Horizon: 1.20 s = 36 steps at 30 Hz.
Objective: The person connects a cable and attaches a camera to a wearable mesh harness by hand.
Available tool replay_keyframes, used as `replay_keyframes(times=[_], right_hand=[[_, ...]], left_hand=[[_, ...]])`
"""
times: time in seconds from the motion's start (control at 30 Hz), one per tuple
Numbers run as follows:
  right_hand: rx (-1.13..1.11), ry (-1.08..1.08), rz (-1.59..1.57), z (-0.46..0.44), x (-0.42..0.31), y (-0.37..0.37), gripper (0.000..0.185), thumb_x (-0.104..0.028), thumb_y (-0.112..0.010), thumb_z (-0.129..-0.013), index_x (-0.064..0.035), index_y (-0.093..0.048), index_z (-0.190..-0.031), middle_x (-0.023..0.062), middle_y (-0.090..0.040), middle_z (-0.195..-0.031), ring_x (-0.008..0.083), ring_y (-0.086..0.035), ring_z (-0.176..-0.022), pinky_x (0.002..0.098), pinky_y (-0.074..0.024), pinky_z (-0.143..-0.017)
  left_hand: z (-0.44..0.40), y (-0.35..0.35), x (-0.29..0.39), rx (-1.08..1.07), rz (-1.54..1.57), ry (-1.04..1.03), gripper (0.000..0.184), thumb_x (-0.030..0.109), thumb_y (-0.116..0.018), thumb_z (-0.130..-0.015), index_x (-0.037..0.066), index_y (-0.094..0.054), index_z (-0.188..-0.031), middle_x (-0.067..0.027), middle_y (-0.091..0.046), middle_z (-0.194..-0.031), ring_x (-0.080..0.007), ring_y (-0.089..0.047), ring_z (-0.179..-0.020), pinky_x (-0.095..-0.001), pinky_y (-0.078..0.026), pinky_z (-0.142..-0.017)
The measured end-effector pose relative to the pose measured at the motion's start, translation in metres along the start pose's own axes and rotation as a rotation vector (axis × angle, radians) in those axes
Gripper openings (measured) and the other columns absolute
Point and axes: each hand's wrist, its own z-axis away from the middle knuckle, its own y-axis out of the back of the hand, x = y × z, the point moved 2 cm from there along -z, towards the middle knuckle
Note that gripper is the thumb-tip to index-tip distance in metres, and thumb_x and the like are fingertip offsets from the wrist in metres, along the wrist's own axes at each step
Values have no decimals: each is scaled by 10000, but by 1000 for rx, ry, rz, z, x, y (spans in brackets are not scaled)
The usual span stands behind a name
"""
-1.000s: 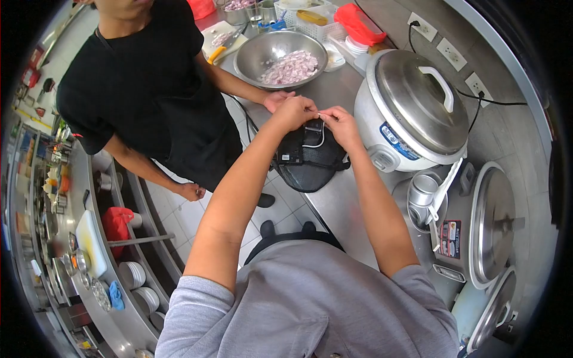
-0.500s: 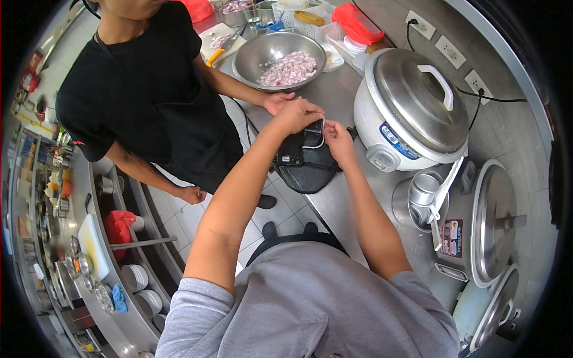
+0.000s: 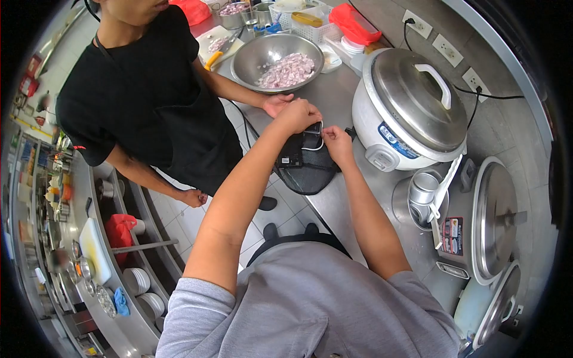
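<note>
My left hand [image 3: 299, 116] is closed around the upper edge of a small black device [image 3: 312, 128], with its fingers bent over the top. On the right side of the device, my right hand [image 3: 338, 143] pinches at a short white cable [image 3: 323, 141], its thumb and forefinger close together. The cable loops down beside the device. Beneath both lies a black padded pouch [image 3: 310, 179] on the steel counter, with a flat black piece bearing a small label [image 3: 290, 161] on its left part. My fingers partly hide the cable's end.
A co-worker in black [image 3: 155, 107] stands at left, one open hand [image 3: 278, 104] beside my left hand. A steel bowl of chopped onion [image 3: 245, 62] stands beyond. At right are a large rice cooker [image 3: 382, 107], a pot with ladles [image 3: 403, 203] and another cooker [image 3: 492, 221].
My hands stay at the device and cable, with only slight finger movement. The view has shifted a little; the co-worker's open hand remains beside mine.
</note>
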Motion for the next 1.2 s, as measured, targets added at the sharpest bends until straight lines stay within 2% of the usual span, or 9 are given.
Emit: replay_keyframes(times=[0.43, 0.53, 0.6, 0.77, 0.87, 0.93, 1.03, 1.1, 1.2], right_hand=[[-54, -32, 120, -5, 3, 1, 130, -87, -714, -882, -5, -691, -980, 92, -726, -813, 149, -679, -698, 289, -538, -678], [-82, -40, 131, 0, -5, 2, 166, -78, -706, -887, -10, -682, -1037, 94, -727, -832, 152, -687, -728, 291, -544, -703], [-42, 10, 40, 5, -14, 2, 232, -54, -684, -902, -13, -661, -1129, 99, -732, -918, 149, -695, -803, 293, -547, -754], [10, 60, -45, 7, -21, -1, 279, -31, -657, -926, -15, -640, -1204, 101, -722, -1047, 143, -689, -905, 288, -541, -809], [30, 55, -108, 13, -40, 1, 293, -37, -656, -935, -25, -639, -1227, 97, -711, -1083, 138, -680, -912, 285, -538, -812], [48, 40, -119, 17, -47, 2, 302, -44, -659, -938, -36, -640, -1239, 92, -705, -1085, 137, -674, -902, 286, -537, -809], [54, 115, -47, 18, -52, 3, 328, -73, -679, -931, -62, -644, -1257, 88, -689, -1076, 152, -660, -863, 298, -537, -795], [94, 178, 81, 15, -58, 5, 328, -107, -691, -910, -50, -652, -1231, 123, -669, -1095, 220, -684, -857, 338, -545, -773], [102, 263, 111, 6, -73, 8, 278, -153, -701, -908, -56, -690, -1168, 128, -676, -1067, 244, -676, -851, 353, -539, -772]], left_hand=[[9, 5, 18, 54, -132, -2, 217, 263, -693, -856, 82, -788, -929, -160, -736, -854, -343, -708, -811, -433, -547, -766], [5, 3, 13, 42, -98, -66, 217, 259, -689, -860, 76, -787, -924, -166, -736, -854, -342, -709, -813, -432, -548, -761], [4, 2, 9, 24, -80, -61, 219, 259, -692, -856, 77, -785, -933, -167, -737, -863, -342, -710, -819, -430, -548, -763], [10, 10, 19, 40, -100, -89, 227, 250, -705, -840, 80, -778, -971, -163, -743, -876, -344, -711, -821, -427, -551, -767], [13, 11, 20, -39, -90, -43, 272, 248, -726, -823, 83, -764, -1036, -173, -739, -972, -340, -705, -905, -422, -545, -805], [14, 9, 16, -66, -171, -38, 325, 246, -751, -805, 92, -749, -1091, -187, -715, -1091, -334, -683, -1020, -414, -530, -859], [17, 5, 3, -61, -156, -57, 402, 246, -777, -783, 77, -721, -1144, -179, -698, -1128, -338, -657, -1073, -410, -514, -892], [17, 2, -6, -25, -124, -107, 419, 234, -790, -772, 63, -713, -1147, -171, -705, -1083, -344, -663, -1040, -410, -515, -887], [18, 3, -14, -28, -54, -131, 458, 219, -816, -752, 36, -696, -1154, -154, -707, -991, -339, -672, -960, -407, -517, -850]])
